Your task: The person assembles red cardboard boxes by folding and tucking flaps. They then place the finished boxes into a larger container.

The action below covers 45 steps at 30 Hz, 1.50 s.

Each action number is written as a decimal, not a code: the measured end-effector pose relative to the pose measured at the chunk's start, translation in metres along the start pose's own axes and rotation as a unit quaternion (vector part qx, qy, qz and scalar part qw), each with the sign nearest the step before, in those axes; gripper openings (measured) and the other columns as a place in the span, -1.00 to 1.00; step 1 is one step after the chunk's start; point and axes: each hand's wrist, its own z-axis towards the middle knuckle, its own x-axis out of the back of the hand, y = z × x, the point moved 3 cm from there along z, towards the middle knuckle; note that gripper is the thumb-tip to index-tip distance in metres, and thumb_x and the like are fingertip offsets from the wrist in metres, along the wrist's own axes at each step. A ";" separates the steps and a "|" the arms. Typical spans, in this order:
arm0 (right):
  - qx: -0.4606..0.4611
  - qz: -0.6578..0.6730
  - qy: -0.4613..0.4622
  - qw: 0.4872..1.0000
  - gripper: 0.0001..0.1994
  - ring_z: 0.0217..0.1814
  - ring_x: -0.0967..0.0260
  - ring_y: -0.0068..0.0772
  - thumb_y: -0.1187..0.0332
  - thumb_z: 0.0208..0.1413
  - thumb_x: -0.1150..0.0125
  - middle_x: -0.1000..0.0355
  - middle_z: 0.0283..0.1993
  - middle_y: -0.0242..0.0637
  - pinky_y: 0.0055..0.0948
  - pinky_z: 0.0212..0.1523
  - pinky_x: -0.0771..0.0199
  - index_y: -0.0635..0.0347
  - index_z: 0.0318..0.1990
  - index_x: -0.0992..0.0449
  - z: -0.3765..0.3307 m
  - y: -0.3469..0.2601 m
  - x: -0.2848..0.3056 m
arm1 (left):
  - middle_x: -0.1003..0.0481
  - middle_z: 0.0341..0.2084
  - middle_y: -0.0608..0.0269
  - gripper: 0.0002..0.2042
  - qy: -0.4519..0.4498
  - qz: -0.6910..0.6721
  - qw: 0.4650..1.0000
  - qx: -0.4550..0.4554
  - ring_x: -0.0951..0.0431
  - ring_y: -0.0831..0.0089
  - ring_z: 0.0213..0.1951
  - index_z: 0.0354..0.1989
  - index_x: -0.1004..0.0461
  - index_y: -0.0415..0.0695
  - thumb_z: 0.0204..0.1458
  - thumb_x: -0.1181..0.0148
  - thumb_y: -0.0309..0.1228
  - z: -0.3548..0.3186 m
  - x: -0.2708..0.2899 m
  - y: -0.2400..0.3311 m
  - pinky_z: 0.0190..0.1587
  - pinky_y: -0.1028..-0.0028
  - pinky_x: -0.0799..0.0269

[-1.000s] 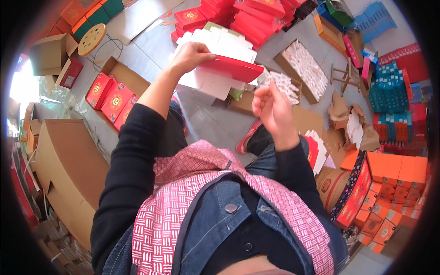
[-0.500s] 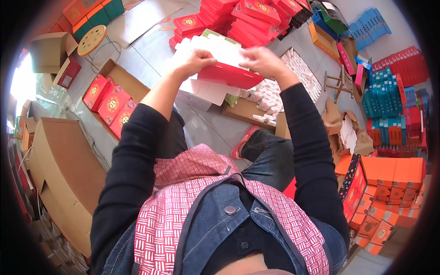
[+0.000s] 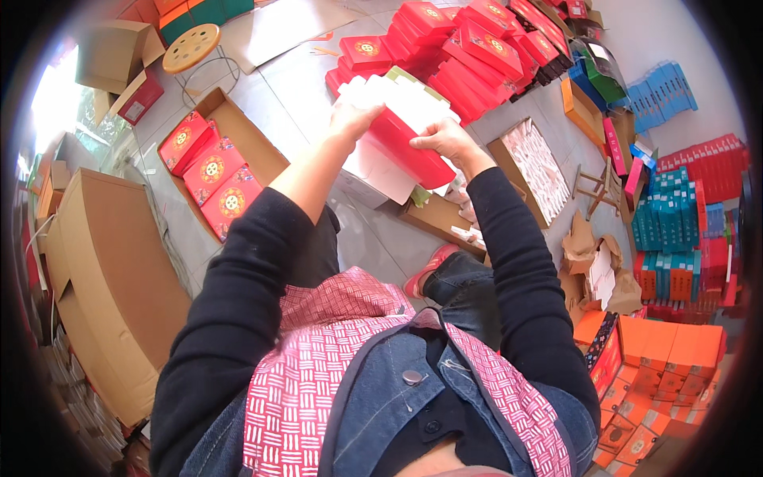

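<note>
In front of me I hold a red cardboard box (image 3: pixel 408 149) with white inner flaps, tilted so its right end comes nearer. My left hand (image 3: pixel 355 123) closes on its left end, fingers mostly out of sight behind it. My right hand (image 3: pixel 449 145) pinches its near long edge towards the right end, thumb and finger at the rim. Beneath it lies a stack of white card (image 3: pixel 380 171), partly covered by the box and my left wrist.
A large pile of red boxes (image 3: pixel 485 48) lies ahead. To the left are an open carton (image 3: pixel 226 119) of red boxes and a round stool (image 3: pixel 191 48). Right of my hands stands a carton of white wrapped pieces (image 3: pixel 534 171). Orange boxes (image 3: pixel 671 350) are stacked at right.
The box has turned, its right end swinging towards me. My right hand has come down to its near edge with a pinching grip. The whole view has shifted slightly.
</note>
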 end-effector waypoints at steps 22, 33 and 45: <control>-0.008 0.328 -0.023 0.945 -0.88 -0.32 -0.40 -0.55 0.40 0.02 -0.31 -0.46 -0.34 -0.36 -0.55 -0.31 -0.47 0.20 -0.32 -0.52 0.015 -0.039 -0.058 | -0.38 -0.06 -0.03 -0.09 -0.217 -0.324 0.908 0.153 -0.39 0.11 0.02 0.07 -0.28 -0.30 -0.03 0.31 0.43 -0.019 -0.004 0.020 0.10 0.06 -0.28; 0.003 0.326 -0.024 0.945 -0.86 -0.27 -0.38 -0.55 0.45 0.03 -0.29 -0.42 -0.27 -0.37 -0.52 -0.23 -0.50 0.21 -0.26 -0.50 0.023 -0.036 -0.058 | -0.42 -0.11 -0.03 -0.37 -0.183 -0.302 0.931 0.094 -0.47 0.13 -0.07 0.02 -0.32 -0.30 0.15 0.13 0.12 -0.012 -0.003 0.014 -0.01 0.12 -0.42; 0.157 0.019 -0.066 0.985 -0.40 -0.27 -0.24 -0.59 0.40 -0.27 -0.52 -0.27 -0.22 -0.43 -0.57 -0.20 -0.40 0.17 0.02 -0.39 0.009 -0.058 -0.042 | -0.41 -0.08 0.01 -0.59 -0.155 -0.346 0.923 0.058 -0.50 0.19 -0.10 0.09 -0.23 -0.29 0.28 0.22 -0.19 -0.005 0.006 0.012 -0.05 0.17 -0.46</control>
